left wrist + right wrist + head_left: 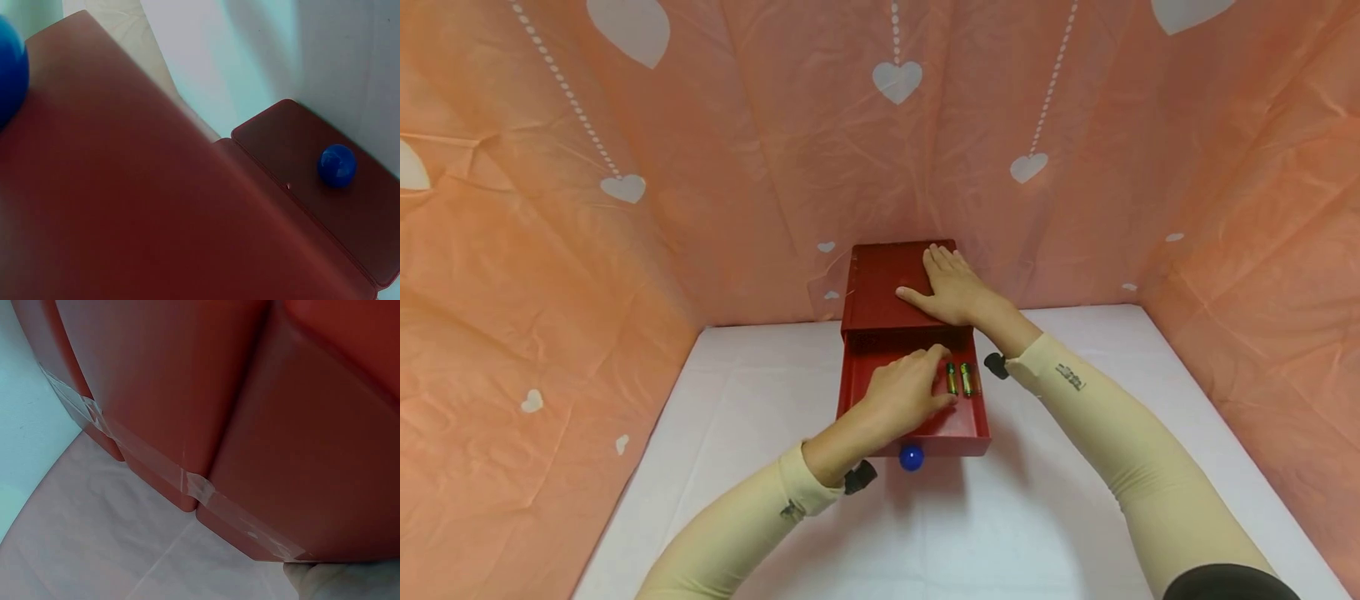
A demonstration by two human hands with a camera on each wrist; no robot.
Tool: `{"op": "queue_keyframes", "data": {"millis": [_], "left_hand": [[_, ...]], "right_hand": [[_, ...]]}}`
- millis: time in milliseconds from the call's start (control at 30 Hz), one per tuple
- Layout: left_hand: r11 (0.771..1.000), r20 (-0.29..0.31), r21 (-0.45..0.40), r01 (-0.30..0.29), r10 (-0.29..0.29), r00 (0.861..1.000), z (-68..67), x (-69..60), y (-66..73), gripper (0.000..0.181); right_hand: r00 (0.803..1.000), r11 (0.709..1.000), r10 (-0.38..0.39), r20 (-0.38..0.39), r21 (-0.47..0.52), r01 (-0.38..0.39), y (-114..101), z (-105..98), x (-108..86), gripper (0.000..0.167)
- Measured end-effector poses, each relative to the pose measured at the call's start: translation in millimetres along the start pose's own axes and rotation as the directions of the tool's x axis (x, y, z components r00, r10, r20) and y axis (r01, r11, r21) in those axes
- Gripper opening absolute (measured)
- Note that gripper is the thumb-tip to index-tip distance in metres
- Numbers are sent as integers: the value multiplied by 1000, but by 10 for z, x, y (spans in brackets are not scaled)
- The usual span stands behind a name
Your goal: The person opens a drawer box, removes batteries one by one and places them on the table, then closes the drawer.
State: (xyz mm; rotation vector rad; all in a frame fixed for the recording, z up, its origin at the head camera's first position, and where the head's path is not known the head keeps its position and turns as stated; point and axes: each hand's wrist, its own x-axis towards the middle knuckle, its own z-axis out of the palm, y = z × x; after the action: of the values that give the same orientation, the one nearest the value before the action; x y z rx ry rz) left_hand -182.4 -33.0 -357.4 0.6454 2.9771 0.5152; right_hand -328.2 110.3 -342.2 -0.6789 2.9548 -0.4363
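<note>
Atop the red drawer unit (880, 287), R hand (953, 292) lies flat w/ fingers straight, gripping nothing, prob. steadying it. L hand (901, 392) is over the pulled-out drawer (958, 446), thumb & fingers apart, nothing seen btwn them; what's under the palm isn't visible. Two batteries (966, 379) lie side by side in that drawer, nr its R wall, just beyond L thumb & fingers. Done: drawer's out, blue knob (912, 457) facing the person. Lower drawer front (331, 206), w/ 2nd knob (337, 165), looks shut. Left, I'd judge: batteries not in hand, drawer not closed. Going in or coming out? Can't tell; approx. midway, at a guess.
</note>
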Motion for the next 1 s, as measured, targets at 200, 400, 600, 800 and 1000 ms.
{"op": "queue_keyframes", "data": {"millis": [200,400,600,800,1000], "left_hand": [[999,6,52,7,-7,1000,18,9,12,58],[995,7,97,2,-3,1000,48,19,13,62],[991,16,137,-10,7,1000,49,28,15,61],[991,10,135,-17,16,1000,58,31,19,54],[989,11,146,-18,17,1000,77,44,16,53]], "right_hand": [[1000,1000,-6,-4,-4,6,6,21,4,98],[1000,1000,-6,-5,-3,6,6,21,7,98],[1000,1000,-12,-3,0,12,1,9,3,98],[1000,1000,-11,-1,3,11,-14,-13,-16,99],[1000,1000,-6,2,-2,6,-25,-21,-28,99]]}}
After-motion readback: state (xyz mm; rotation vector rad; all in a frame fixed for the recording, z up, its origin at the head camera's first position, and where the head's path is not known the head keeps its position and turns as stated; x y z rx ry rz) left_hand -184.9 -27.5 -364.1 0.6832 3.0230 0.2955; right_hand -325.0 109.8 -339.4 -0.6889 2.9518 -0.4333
